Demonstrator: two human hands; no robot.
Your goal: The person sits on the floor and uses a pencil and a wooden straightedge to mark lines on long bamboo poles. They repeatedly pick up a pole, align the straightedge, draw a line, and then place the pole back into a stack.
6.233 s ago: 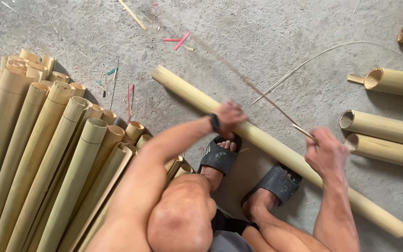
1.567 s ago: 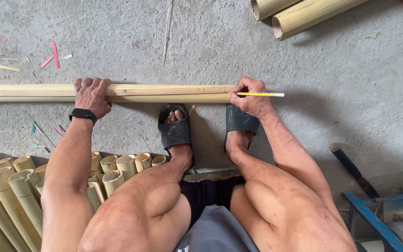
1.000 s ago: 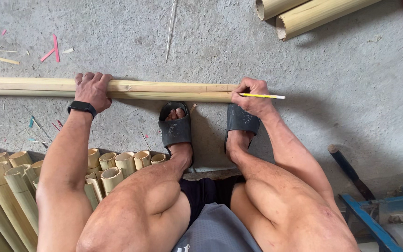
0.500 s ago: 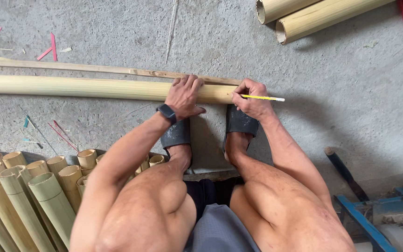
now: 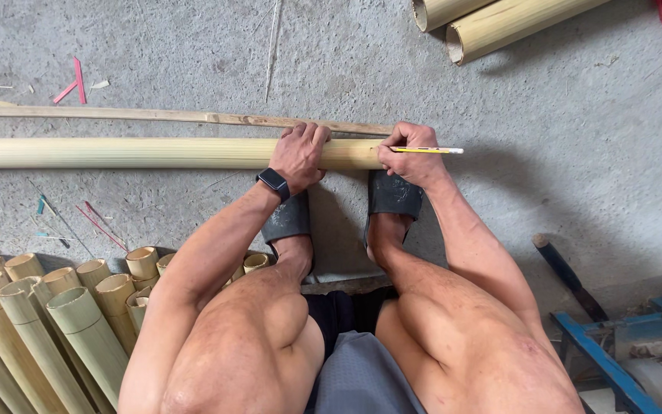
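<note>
Squatting on the concrete floor (image 5: 576, 153), the person has a long bamboo pole (image 5: 116, 152) lying crosswise just ahead of both sandalled feet, its long axis running left to right. Its near end stops right at the hands, while the rest runs off past the left edge of view. The left hand (image 5: 300, 153), a dark watch (image 5: 273, 182) on its wrist, lies over the top of the pole with fingers curled over the far side, pressing it down. Just beside it, the right hand (image 5: 411, 153) is pinched shut around a yellow pencil (image 5: 427, 150), which lies nearly along the pole's axis with one end sticking out to the right. That hand sits at the very end of the pole, so it is the nearer one to the cut face. A thin split strip (image 5: 178, 116) lies on the floor just behind the pole and parallel to it. Cut bamboo tubes (image 5: 78, 322) are stacked at the person's near left, and two more (image 5: 499, 19) lie far right.
</note>
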